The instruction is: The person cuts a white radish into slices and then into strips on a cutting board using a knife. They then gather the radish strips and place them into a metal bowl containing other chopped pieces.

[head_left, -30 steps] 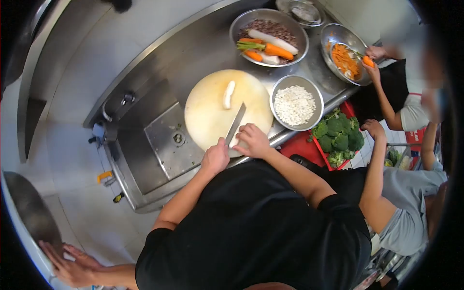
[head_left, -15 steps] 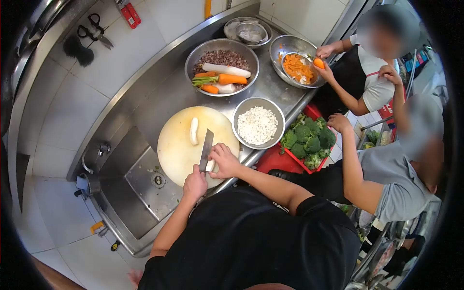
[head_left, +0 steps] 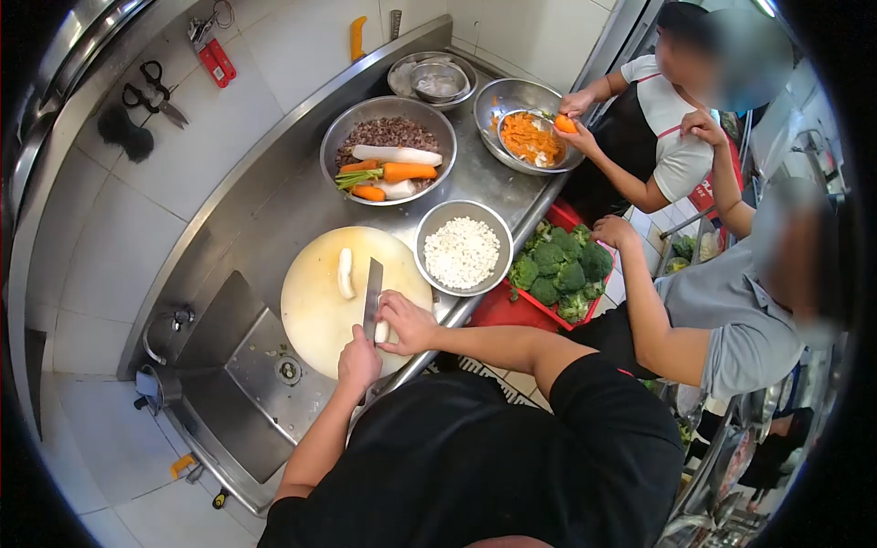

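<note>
My left hand (head_left: 359,358) is closed round the handle of a cleaver (head_left: 374,290), whose blade stands on edge over the round cutting board (head_left: 311,315). Right of the blade, my right hand (head_left: 407,322) grips a piece of white radish (head_left: 382,332) against the board, partly hidden by the fingers. The blade is close beside this piece; whether it touches cannot be seen. Another peeled radish piece (head_left: 345,273) lies farther up the board. A steel bowl (head_left: 421,239) of diced white pieces (head_left: 462,251) stands right of the board.
A sink (head_left: 247,388) lies left of the board. Behind it stands a large bowl (head_left: 327,135) with carrots (head_left: 408,172) and radishes. Broccoli (head_left: 566,265) fills a red crate at right. One co-worker holds a carrot (head_left: 565,123) over a bowl; another person's hand (head_left: 618,232) is by the crate.
The whole view has shifted, so the counter things appear farther left and mostly lower. Both hands keep their grips on the cleaver and the radish piece.
</note>
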A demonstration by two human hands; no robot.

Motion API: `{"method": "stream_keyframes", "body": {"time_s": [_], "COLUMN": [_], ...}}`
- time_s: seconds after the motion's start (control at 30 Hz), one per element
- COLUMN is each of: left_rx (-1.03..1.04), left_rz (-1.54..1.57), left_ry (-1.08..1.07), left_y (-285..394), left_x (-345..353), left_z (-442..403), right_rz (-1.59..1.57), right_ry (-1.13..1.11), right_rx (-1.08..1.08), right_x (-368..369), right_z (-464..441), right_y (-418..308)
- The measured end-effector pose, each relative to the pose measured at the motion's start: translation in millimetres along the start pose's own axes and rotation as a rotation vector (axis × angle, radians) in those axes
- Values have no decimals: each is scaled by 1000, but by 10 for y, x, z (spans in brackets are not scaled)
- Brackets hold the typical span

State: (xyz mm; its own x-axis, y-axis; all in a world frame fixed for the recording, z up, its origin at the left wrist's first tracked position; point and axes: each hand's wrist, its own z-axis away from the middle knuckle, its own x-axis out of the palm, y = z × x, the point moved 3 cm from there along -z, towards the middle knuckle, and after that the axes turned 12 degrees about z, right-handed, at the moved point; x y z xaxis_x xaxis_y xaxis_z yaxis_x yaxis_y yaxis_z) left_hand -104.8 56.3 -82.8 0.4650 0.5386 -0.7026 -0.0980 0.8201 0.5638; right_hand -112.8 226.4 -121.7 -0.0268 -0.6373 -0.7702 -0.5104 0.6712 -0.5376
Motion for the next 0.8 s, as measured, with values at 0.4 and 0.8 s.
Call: {"method": "stream_keyframes", "body": {"time_s": [0.4,0.8], "left_rx": [32,43], "left_rz": [23,92], "left_ry": [34,27], "left_y": [-53,-166], "left_x": [-2,-113], "left_z": [-49,-25], "right_rz": [110,101], "right_ry": [87,121], "right_rx": [48,-27], "right_x": [-32,64], "right_z": [-1,12], "right_y": [-52,-43]}}
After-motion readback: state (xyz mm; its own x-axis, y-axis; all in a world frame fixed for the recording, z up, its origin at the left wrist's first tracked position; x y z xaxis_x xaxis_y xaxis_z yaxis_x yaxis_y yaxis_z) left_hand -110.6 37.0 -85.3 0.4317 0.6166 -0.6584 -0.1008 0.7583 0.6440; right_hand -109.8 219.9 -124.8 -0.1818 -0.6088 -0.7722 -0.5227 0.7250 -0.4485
